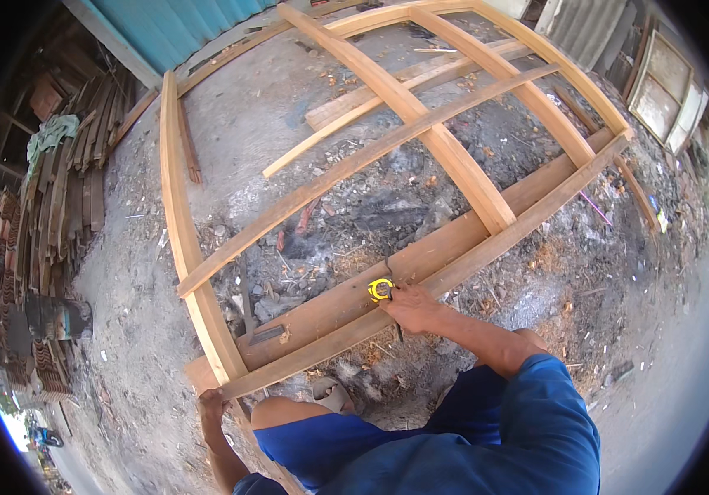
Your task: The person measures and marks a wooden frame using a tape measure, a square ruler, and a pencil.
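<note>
My right hand [415, 308] is closed around a yellow and black tape measure [380, 289], just above the near side of a large wooden frame. No drawn-out tape can be made out. My left hand [212, 404] grips the near-left corner, where the near rail [313, 354] meets the left side beam [183, 223]; its fingers are partly hidden. Beneath the frame lies a wide brown plank [321, 313]. A dark L-shaped piece, perhaps a carpenter's square [267, 334], rests on that plank near its left end.
A thin batten [313, 196] crosses the frame's long beams [445, 148]. Loose timber [346, 106] lies inside the frame on rubble-strewn ground. Stacked old boards [82, 177] stand at left, blue corrugated sheeting [173, 29] behind, a weathered panel [661, 89] at far right.
</note>
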The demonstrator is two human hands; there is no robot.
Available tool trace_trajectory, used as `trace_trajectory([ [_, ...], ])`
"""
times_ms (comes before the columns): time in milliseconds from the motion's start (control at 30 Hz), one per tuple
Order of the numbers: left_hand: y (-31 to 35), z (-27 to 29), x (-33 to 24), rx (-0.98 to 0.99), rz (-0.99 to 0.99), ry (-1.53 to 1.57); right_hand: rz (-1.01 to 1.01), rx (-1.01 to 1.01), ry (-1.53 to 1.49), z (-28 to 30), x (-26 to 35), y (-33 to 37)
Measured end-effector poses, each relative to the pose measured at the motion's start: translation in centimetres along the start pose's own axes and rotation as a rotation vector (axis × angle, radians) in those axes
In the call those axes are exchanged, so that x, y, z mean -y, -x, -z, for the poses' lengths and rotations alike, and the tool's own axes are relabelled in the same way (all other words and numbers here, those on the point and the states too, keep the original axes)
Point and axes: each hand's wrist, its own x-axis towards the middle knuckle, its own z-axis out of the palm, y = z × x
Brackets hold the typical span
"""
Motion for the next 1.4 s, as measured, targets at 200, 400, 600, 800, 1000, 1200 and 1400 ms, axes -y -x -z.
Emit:
trace_trajectory([
  [200,0.3,-1.6,0.5,-0.054,-0.074,-0.059,0.026,-0.010,0.006,-1.1,-1.6,-0.3],
  [400,-0.6,-4.8,-0.3,-0.064,-0.170,-0.345,-0.002,-0.007,0.055,-2.0,-3.7,0.2],
  [600,-3.7,0.9,3.7,-0.034,-0.808,-1.711,0.043,-0.010,-0.160,-1.9,-1.3,0.4],
  [800,-5.1,3.9,1.6,0.006,-0.785,-1.788,0.041,0.001,-0.282,1.5,-0.6,1.0],
  [1000,-1.4,-2.7,2.3,-0.031,0.035,-0.074,0.023,0.064,-0.153,-0.1,-2.2,-0.8],
  [1200,-0.6,-1.6,-0.4,-0.131,0.171,-0.209,0.021,0.075,-0.162,-0.3,-2.1,-0.3],
  [1400,0.1,-2.3,-1.6,-0.177,0.159,-0.309,0.041,0.081,-0.179,-0.4,-1.8,-0.2],
])
